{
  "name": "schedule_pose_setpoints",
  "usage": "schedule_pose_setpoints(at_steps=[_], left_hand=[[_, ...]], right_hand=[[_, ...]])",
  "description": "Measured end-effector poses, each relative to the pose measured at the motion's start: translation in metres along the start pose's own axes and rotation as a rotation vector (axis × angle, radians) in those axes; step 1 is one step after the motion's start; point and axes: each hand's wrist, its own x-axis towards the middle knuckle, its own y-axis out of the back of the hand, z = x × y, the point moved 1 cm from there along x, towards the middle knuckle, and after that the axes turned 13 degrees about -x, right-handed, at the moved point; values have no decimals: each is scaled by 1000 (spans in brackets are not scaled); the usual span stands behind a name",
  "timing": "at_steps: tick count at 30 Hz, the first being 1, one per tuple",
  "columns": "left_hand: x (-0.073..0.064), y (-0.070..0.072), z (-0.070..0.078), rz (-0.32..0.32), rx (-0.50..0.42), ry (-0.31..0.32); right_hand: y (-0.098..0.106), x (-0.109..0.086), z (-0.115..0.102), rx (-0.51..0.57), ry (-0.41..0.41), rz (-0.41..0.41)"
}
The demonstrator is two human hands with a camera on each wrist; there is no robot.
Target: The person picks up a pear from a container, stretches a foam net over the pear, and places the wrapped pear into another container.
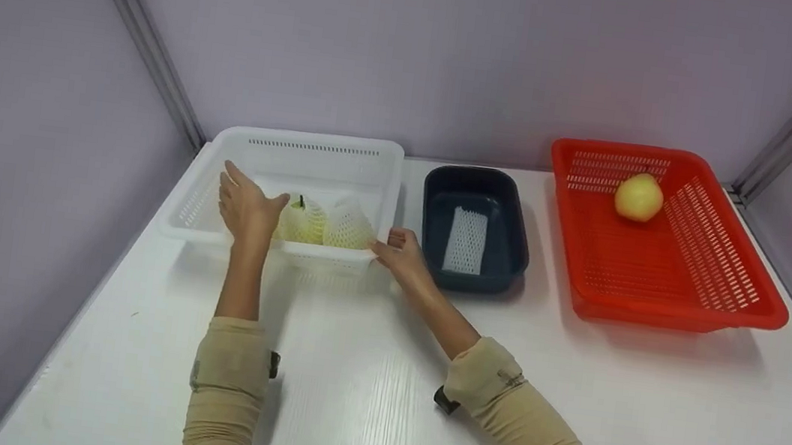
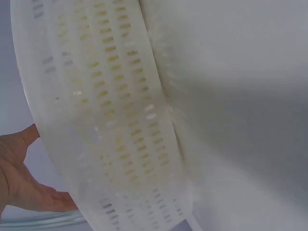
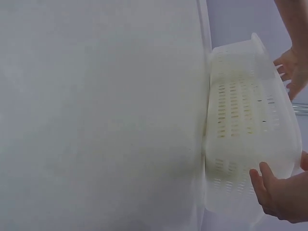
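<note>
In the head view my left hand [image 1: 248,210] is over the front of a white plastic basket [image 1: 315,141], fingers extended and thumb spread, holding nothing. Beside its thumb, yellow fruit [image 1: 299,224] with a dark stem sits in a white foam net. Another foam-net-wrapped fruit [image 1: 350,229] lies right of it, partly behind the rim. My right hand [image 1: 406,260] grips the basket's front right corner. From the right wrist view, fingers [image 3: 260,185] lie against the outer wall below the rim. The left wrist view has the slotted wall partly hiding my left hand [image 2: 24,175].
A dark blue bin [image 1: 436,205] stands right of the white basket with an empty white foam net [image 1: 467,242] inside. Farther right, a red basket [image 1: 657,309] holds one unwrapped round yellow fruit [image 1: 639,197]. Grey panels [image 1: 417,51] enclose the white table [image 1: 359,399] at the back and sides.
</note>
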Motion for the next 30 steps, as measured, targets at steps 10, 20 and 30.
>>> schedule_pose_setpoints(at_steps=[10,20,30], left_hand=[[-48,-31,47,-78,-61,-292],[-98,-90,74,-158,-301,-596],[-146,-144,108,-402,-530,-551]], right_hand=[[42,-23,-7,95,56,-65],[129,-51,-28,45,279,66],[205,-66,-28,-296,209,366]])
